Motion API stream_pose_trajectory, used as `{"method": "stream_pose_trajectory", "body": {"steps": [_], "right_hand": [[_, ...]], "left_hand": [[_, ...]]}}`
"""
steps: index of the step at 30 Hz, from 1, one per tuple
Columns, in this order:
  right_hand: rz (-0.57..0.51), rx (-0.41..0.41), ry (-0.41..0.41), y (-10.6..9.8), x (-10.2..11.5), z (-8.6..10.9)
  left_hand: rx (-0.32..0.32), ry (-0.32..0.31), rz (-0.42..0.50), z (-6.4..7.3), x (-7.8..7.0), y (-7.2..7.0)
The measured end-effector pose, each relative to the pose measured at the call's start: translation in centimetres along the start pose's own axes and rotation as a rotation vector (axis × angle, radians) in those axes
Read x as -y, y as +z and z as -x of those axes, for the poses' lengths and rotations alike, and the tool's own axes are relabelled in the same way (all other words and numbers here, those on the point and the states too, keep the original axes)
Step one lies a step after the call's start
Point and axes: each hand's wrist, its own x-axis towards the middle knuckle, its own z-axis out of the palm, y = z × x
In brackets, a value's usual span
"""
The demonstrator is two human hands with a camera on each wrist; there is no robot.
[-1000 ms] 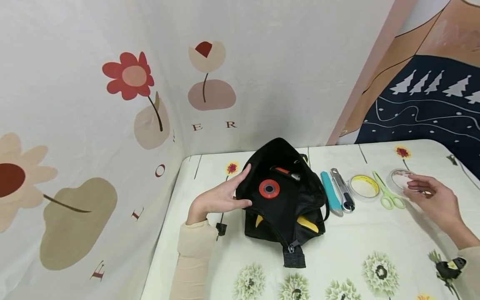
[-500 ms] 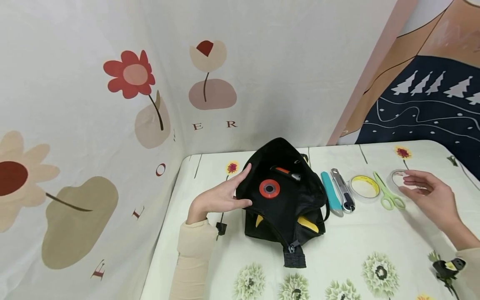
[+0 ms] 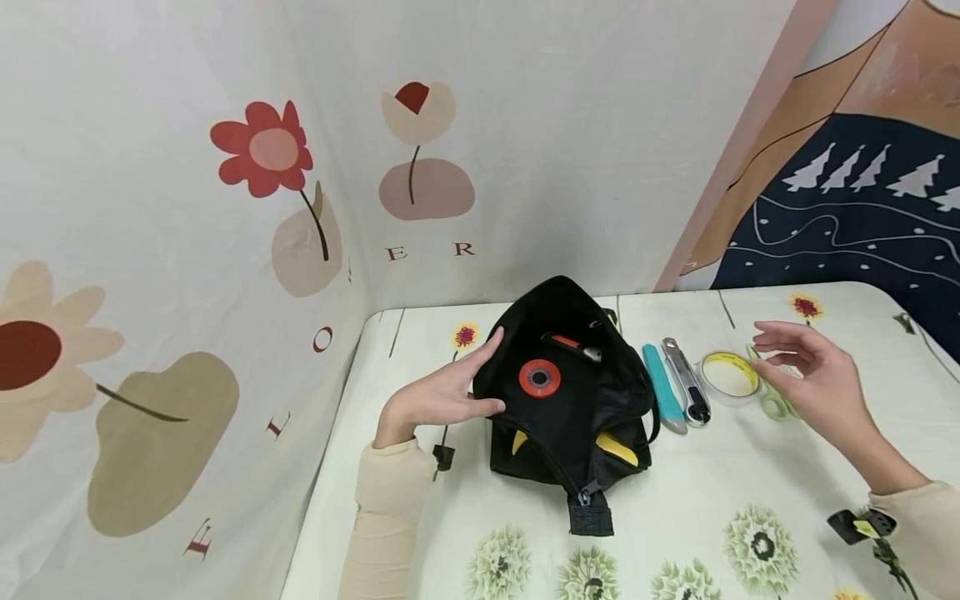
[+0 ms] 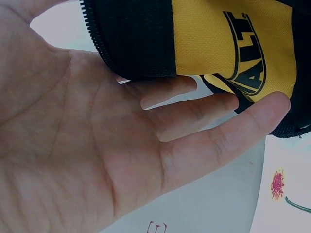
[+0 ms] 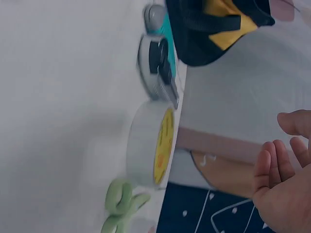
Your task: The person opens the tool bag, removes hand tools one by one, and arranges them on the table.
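A black and yellow tool bag [image 3: 551, 433] stands with its mouth wide. My left hand [image 3: 435, 393] is at its left rim, the thumb lying along the edge. In the left wrist view its fingers [image 4: 209, 145] are straight against the yellow panel [image 4: 209, 39]. Inside the bag show a round red disc with a grey centre [image 3: 539, 378] and an orange-and-black tool with a silver end [image 3: 573, 346]. My right hand [image 3: 817, 379] hovers over the green scissors [image 3: 776, 404] with loosely bent fingers, holding nothing. It covers the spot where the clear tape roll lay.
Right of the bag lie a teal cutter [image 3: 663, 390], a silver utility knife [image 3: 686, 382] and a wide tape roll with a yellow core [image 3: 729, 375]. The flower-print tabletop [image 3: 720, 492] meets a fabric backdrop [image 3: 570, 167] at its far edge.
My right hand has moved left, from the clear tape roll to over the scissors. My left hand and the bag have stayed in place.
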Motion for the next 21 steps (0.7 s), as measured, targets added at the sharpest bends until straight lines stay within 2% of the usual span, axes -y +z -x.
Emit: {"method": "stream_pose_trajectory", "body": {"steps": [6,14,21], "right_hand": [[-0.031,0.014,-0.082,2.2,2.4,-0.6],[-0.151,0.079,-0.176,5.3,6.0,-1.7],[-0.233,0.100,-0.228,7.2,7.9,-2.2]], "left_hand": [[-0.002,0.005,0.001,0.0,0.0,0.0],[-0.002,0.008,0.004,0.0,0.1,0.0],[-0.002,0.011,-0.006,0.0,0.0,0.0]]}}
